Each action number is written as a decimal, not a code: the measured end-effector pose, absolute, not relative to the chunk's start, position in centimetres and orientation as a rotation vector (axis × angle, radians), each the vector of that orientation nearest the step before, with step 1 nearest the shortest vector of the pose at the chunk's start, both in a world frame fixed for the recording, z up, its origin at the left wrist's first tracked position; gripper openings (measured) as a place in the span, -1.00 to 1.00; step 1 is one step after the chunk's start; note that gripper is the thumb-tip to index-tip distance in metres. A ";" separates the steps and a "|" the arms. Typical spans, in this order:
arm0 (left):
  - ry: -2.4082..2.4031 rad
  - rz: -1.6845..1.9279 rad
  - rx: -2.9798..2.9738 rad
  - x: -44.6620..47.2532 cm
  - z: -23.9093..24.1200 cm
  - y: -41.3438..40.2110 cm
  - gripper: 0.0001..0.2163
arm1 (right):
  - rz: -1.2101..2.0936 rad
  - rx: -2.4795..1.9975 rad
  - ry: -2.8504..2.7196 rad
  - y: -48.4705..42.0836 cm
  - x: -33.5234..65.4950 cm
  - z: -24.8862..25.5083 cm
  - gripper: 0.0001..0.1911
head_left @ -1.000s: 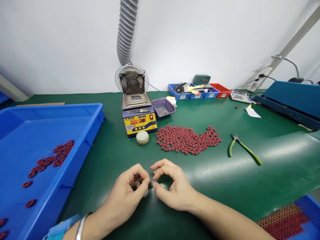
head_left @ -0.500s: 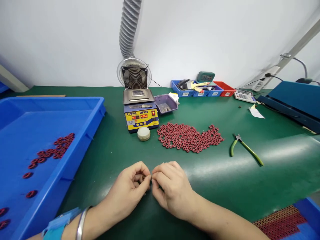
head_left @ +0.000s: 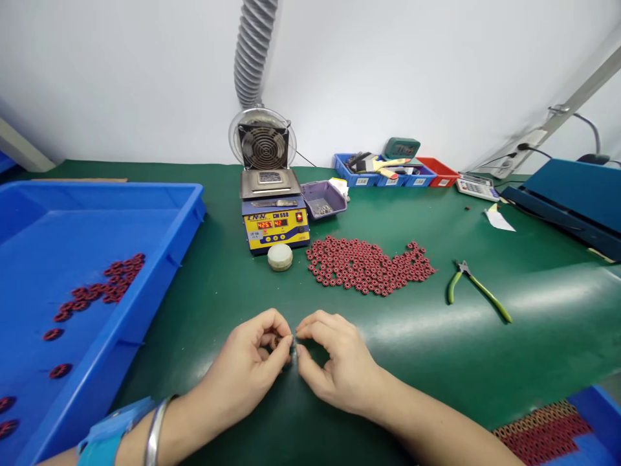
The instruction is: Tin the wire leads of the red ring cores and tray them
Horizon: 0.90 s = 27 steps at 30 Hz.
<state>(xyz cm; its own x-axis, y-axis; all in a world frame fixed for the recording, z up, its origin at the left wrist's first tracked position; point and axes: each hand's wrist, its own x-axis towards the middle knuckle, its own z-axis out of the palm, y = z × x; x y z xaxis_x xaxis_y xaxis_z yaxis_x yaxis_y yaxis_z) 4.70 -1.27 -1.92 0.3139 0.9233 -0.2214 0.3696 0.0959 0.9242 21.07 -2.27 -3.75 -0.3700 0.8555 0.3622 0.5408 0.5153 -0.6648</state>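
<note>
My left hand (head_left: 257, 356) is closed, thumb and forefinger pinched on a small stator core (head_left: 276, 341). Only a brownish, copper-coloured edge of that core shows between the fingers. My right hand (head_left: 337, 359) is close beside it, its thumb and forefinger a little apart, with nothing visible between them. Its fingertips are just right of the left ones. Beyond both hands, a spread of small red stator cores (head_left: 366, 265) lies on the green table mat (head_left: 412, 349).
A blue tray (head_left: 160, 285) with several wound red cores fills the left. Behind are a yellow-fronted solder pot (head_left: 276, 230), a round white tin (head_left: 280, 257) and a purple tray (head_left: 323, 197). Green-handled cutters (head_left: 463, 272) lie right; a blue bin (head_left: 599, 414) with cores sits lower right.
My right thumb and forefinger have moved apart from their pinch beside the left fingertips. The left hand keeps its hold on the core. The view has shifted slightly.
</note>
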 end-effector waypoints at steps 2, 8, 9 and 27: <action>1.265 0.649 1.557 4.8 -1.8 -1.4 -0.87 | 0.599 -1.147 -2.052 -2.3 20.8 -3.7 -0.93; 1.272 0.636 1.655 4.9 -1.8 -1.5 -0.86 | 0.452 -1.138 -2.133 -2.2 20.5 -4.4 -0.90; 1.263 0.621 1.626 4.9 -1.8 -1.6 -0.87 | 0.395 -1.117 -2.159 -2.2 20.6 -4.5 -0.91; 1.218 0.608 1.140 4.8 -0.2 -1.7 -0.83 | -0.295 -0.721 -2.365 -1.6 23.6 -2.7 -0.83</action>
